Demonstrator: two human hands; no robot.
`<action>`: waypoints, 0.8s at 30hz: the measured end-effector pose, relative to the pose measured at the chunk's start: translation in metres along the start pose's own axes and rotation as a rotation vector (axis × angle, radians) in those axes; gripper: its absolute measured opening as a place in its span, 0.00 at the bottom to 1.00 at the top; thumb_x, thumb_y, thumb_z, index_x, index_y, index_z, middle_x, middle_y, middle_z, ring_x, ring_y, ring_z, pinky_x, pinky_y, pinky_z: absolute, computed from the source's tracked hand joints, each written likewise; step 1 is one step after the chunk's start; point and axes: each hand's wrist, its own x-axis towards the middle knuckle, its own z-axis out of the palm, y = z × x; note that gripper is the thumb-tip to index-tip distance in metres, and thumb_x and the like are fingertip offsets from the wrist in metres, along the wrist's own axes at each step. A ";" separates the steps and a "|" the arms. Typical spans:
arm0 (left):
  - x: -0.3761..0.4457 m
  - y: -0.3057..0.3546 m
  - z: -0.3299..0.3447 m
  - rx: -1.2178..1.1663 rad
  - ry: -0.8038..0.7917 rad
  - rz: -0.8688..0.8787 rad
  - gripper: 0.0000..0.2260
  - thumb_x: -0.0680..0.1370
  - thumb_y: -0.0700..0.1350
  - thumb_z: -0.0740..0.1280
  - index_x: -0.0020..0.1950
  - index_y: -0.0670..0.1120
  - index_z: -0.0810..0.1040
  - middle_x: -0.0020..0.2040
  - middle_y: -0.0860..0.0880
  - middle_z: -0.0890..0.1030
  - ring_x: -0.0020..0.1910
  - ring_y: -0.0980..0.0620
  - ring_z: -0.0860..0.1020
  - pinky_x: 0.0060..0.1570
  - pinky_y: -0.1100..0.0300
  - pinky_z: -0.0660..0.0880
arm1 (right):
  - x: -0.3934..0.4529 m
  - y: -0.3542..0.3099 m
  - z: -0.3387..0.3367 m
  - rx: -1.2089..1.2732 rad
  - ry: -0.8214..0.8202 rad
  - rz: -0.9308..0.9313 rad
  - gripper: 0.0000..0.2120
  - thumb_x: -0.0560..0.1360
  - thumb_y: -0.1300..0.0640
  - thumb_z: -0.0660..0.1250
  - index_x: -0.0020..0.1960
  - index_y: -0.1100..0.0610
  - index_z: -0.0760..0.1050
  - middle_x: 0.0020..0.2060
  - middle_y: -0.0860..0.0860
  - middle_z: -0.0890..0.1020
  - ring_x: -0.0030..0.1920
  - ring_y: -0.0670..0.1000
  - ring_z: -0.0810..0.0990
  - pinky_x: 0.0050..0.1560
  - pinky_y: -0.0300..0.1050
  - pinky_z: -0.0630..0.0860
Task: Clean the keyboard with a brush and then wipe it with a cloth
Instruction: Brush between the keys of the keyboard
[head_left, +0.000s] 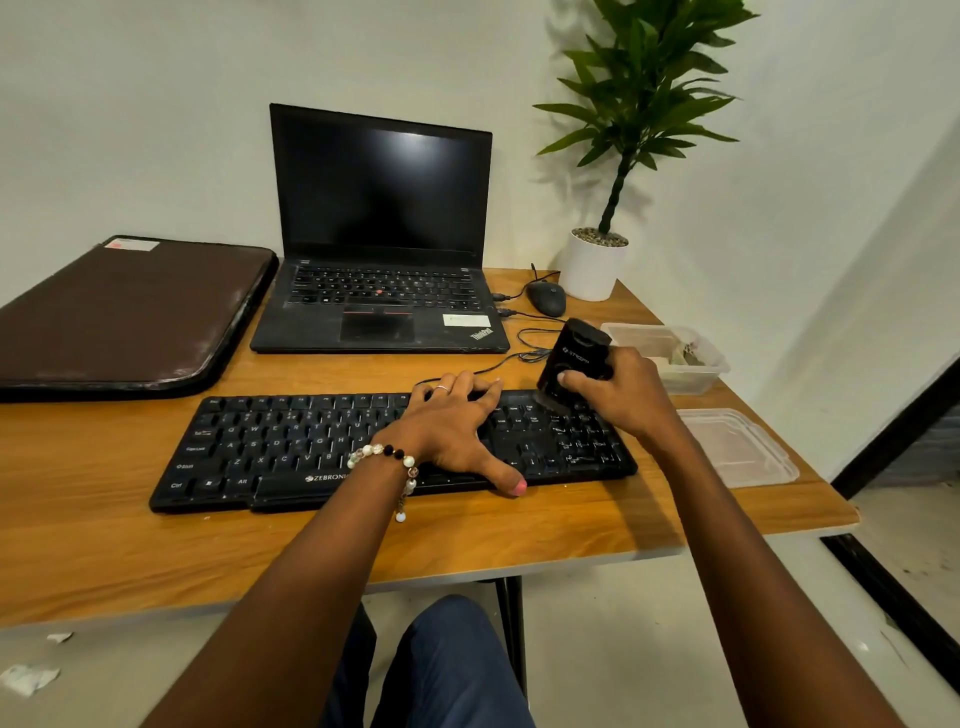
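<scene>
The keyboard (363, 447) lies flat on the wooden worktop (130, 545), in front of the open laptop (379, 249), its cable running off toward the mouse (546, 297). The left hand (457, 431) rests on it with fingers spread and fairly straight, thumb at the front edge, pressing it down rather than holding anything. The right hand (623, 395) has its fingers curled round a stubby black brush (571, 364), its grip closed on the body, with the bristle end down at the top right of the keys, near the number pad. The keyboard looks like light, stiff plastic that would slide easily on the smooth wood, so a flat palm on the middle seems the sensible hold while brushing. The keycaps are loose enough to rock, so light strokes should do. The brush is small, rigid and chunky, best held round its body as it is. The bristles are mostly lost in the dark against the black keys, so I cannot tell how hard they bear down. No cloth is plainly visible; a clear tub (675, 358) behind the right hand holds something pale, half hidden. A clear lid (737, 447) sits near the worktop's right edge.
</scene>
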 end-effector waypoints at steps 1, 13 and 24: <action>0.000 0.000 0.000 0.001 0.001 0.000 0.58 0.60 0.76 0.67 0.79 0.53 0.43 0.74 0.55 0.51 0.73 0.47 0.50 0.73 0.44 0.46 | 0.000 0.003 -0.003 -0.029 -0.016 -0.012 0.16 0.71 0.53 0.72 0.57 0.58 0.79 0.45 0.50 0.80 0.45 0.50 0.79 0.35 0.35 0.69; 0.000 0.000 0.001 -0.022 0.006 0.000 0.57 0.60 0.75 0.68 0.79 0.54 0.43 0.74 0.56 0.51 0.74 0.48 0.49 0.73 0.43 0.44 | 0.002 -0.006 -0.021 -0.191 -0.073 -0.088 0.17 0.67 0.58 0.75 0.54 0.59 0.78 0.43 0.53 0.80 0.45 0.52 0.78 0.39 0.42 0.73; 0.002 -0.003 0.001 -0.017 -0.008 0.010 0.59 0.58 0.77 0.66 0.79 0.54 0.42 0.75 0.57 0.50 0.74 0.46 0.49 0.73 0.42 0.44 | 0.010 -0.003 -0.026 -0.370 0.015 -0.013 0.18 0.66 0.54 0.75 0.52 0.62 0.79 0.47 0.59 0.82 0.49 0.58 0.79 0.45 0.48 0.76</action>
